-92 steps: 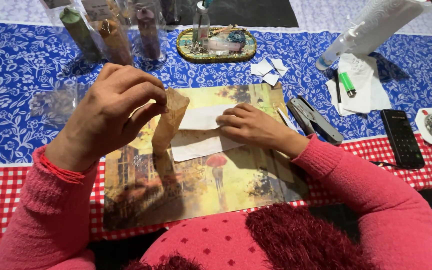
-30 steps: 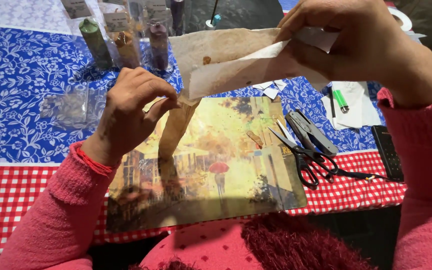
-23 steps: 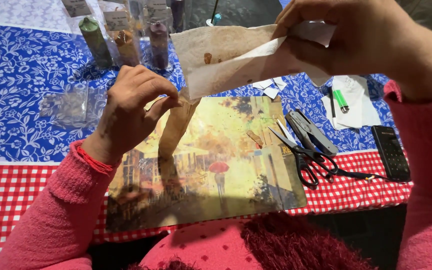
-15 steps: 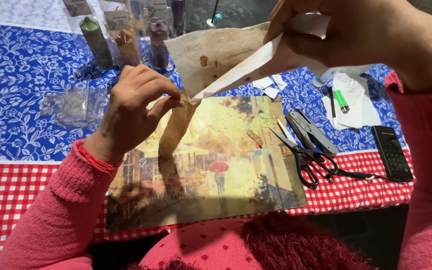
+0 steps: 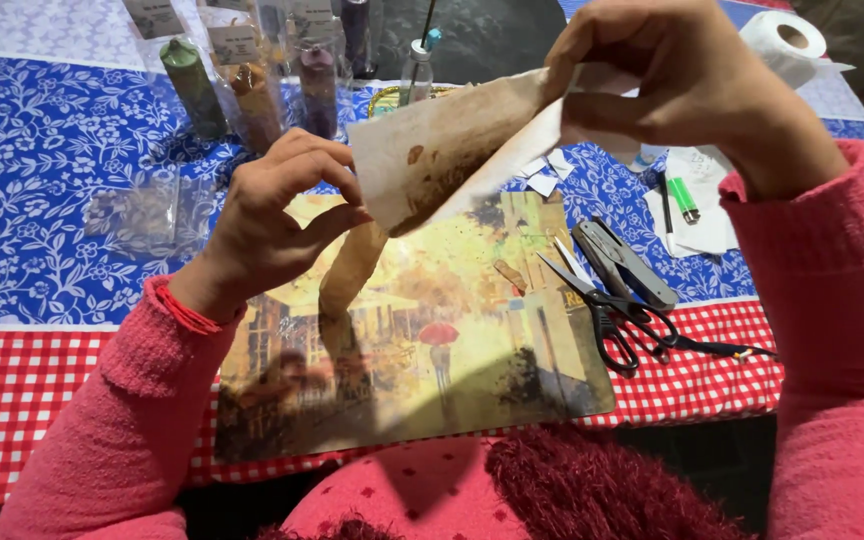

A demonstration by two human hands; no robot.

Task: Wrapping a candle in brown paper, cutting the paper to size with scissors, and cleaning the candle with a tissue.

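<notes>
The right hand (image 5: 692, 90), raised at 1 o'clock, pinched the top edge of a brown-stained, aged paper sheet (image 5: 452, 150) between thumb and closed fingers. The left hand (image 5: 272, 215), at 10 o'clock, gripped the sheet's lower corner with curled fingers. The sheet hung above a glossy yellow street-scene print (image 5: 422, 340); black-handled scissors (image 5: 612, 310) lay at 3 o'clock.

Left hand (image 5: 272, 225) pinches low; right hand (image 5: 682, 85) pinches, raised higher.
</notes>
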